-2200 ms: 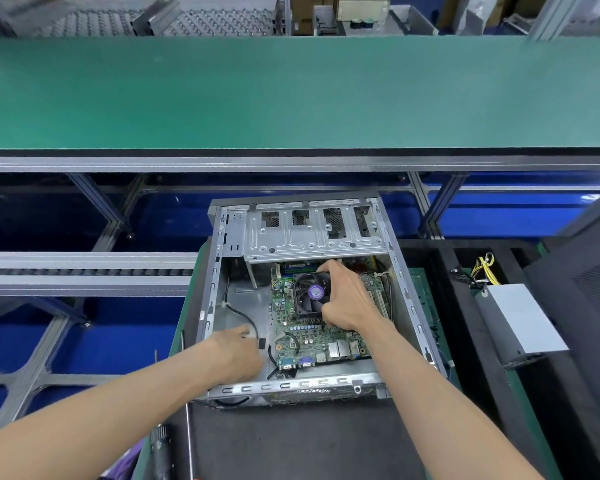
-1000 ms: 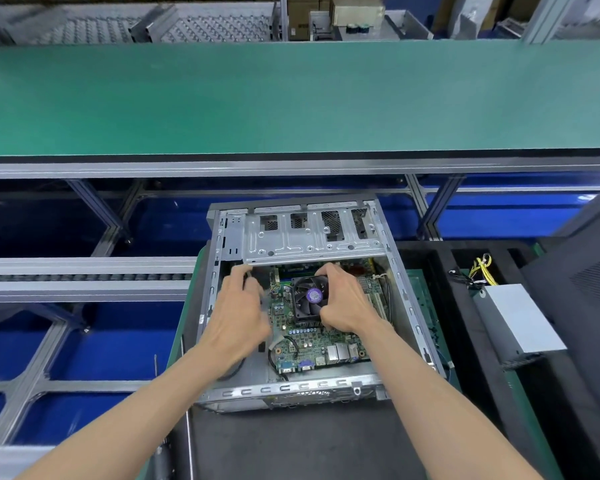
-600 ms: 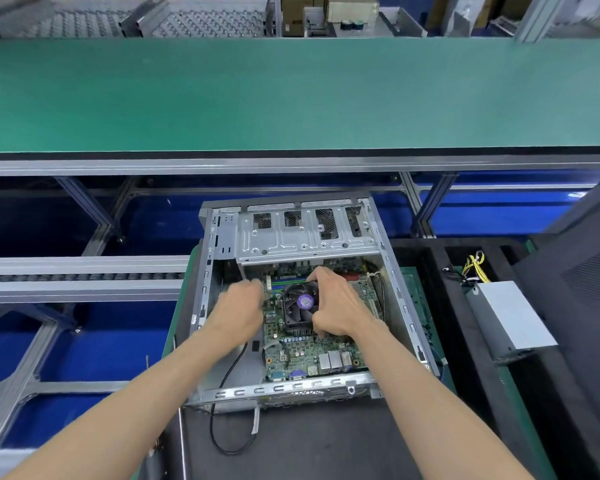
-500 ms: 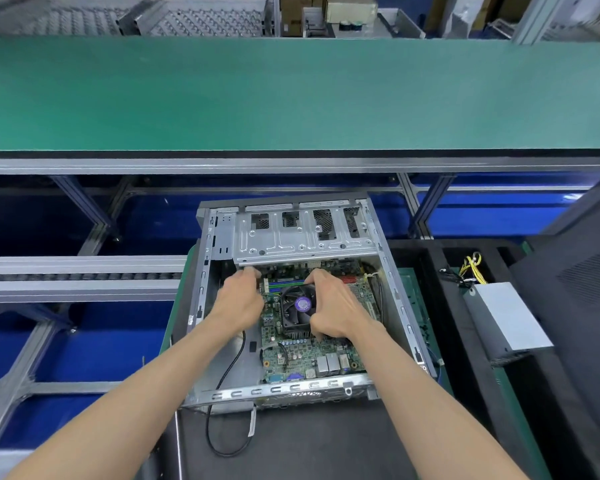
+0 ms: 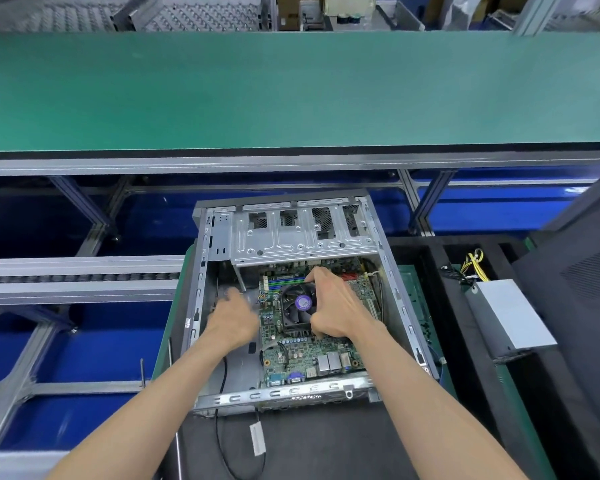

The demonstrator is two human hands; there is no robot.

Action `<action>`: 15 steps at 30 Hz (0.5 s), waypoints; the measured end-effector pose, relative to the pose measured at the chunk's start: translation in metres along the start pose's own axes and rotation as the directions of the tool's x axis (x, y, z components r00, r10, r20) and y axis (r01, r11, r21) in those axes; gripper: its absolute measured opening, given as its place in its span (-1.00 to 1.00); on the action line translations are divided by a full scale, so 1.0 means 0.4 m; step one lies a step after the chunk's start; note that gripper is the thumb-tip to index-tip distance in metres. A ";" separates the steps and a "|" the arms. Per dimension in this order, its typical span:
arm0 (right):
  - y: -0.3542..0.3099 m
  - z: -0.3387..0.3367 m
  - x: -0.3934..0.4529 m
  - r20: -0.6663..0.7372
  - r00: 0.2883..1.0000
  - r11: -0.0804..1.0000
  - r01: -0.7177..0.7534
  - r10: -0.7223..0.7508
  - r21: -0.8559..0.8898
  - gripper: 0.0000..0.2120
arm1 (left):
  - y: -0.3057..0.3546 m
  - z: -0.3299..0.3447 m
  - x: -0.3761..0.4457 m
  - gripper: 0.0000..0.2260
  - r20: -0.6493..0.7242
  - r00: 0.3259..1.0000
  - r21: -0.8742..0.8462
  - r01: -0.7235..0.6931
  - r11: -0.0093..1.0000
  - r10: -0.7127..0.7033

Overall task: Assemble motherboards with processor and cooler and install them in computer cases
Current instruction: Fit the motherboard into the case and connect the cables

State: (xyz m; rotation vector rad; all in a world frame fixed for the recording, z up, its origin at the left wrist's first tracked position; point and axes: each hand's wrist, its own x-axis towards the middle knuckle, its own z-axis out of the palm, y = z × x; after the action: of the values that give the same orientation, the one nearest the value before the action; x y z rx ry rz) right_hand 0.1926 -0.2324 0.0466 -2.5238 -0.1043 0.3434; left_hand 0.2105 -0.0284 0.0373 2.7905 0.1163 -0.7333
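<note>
An open grey computer case [image 5: 201,306] lies on its side on a black mat. Inside it sits a green motherboard [image 5: 305,355] with a black cooler fan [image 5: 297,304] bearing a purple sticker. My right hand [image 5: 333,306] grips the right side of the cooler, fingers curled over its far and near edges. My left hand [image 5: 234,317] is blurred over the case floor just left of the board, fingers pointing away; I cannot tell whether it holds anything. A black cable [image 5: 220,386] runs from under the left hand out over the case's near rail.
A grey power supply [image 5: 506,320] with yellow and black wires lies in a black foam tray to the right. A dark case panel [image 5: 582,289] leans at far right. A wide green conveyor belt [image 5: 291,91] crosses behind. A white tag [image 5: 257,438] lies on the mat.
The motherboard with cooler has shifted slightly within the case under my right hand. My left hand has dropped back from the far left corner of the board toward the case floor and is moving.
</note>
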 end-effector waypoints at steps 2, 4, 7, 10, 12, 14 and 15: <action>-0.001 -0.001 0.002 -0.002 1.000 1.000 -0.002 0.002 0.001 -0.29 | -0.010 0.003 -0.027 -0.71 0.112 0.991 0.254 -0.096 0.962 0.069; -0.002 -0.002 0.003 0.002 1.000 1.000 -0.006 0.006 -0.002 -0.29 | -0.018 0.006 -0.044 -0.75 0.271 0.957 0.468 -0.220 0.856 0.098; -0.003 0.000 0.004 0.009 1.000 1.000 -0.014 0.014 -0.003 -0.29 | -0.020 0.010 -0.061 -0.74 0.445 0.893 0.610 -0.363 0.704 0.075; -0.001 0.001 0.003 0.014 1.000 1.000 -0.018 0.018 -0.008 -0.28 | -0.020 0.022 -0.065 -0.70 0.546 0.837 0.636 -0.447 0.629 0.042; -0.002 0.001 0.003 0.018 1.000 1.000 -0.021 0.021 -0.010 -0.28 | -0.028 0.016 -0.067 -0.68 0.600 0.799 0.596 -0.486 0.639 0.048; -0.003 0.000 0.004 0.020 1.000 1.000 -0.020 0.020 -0.011 -0.29 | -0.029 0.001 -0.066 -0.68 0.628 0.771 0.486 -0.490 0.724 0.100; -0.002 -0.001 0.005 0.022 1.000 1.000 -0.019 0.019 -0.012 -0.28 | -0.025 -0.010 -0.066 -0.68 0.631 0.763 0.404 -0.474 0.783 0.136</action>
State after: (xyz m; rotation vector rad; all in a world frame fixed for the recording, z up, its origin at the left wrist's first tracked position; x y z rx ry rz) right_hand 0.1946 -0.2316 0.0469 -2.5348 -0.0912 0.3788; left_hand 0.1881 -0.0181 0.0515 2.7779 -0.7954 -1.6882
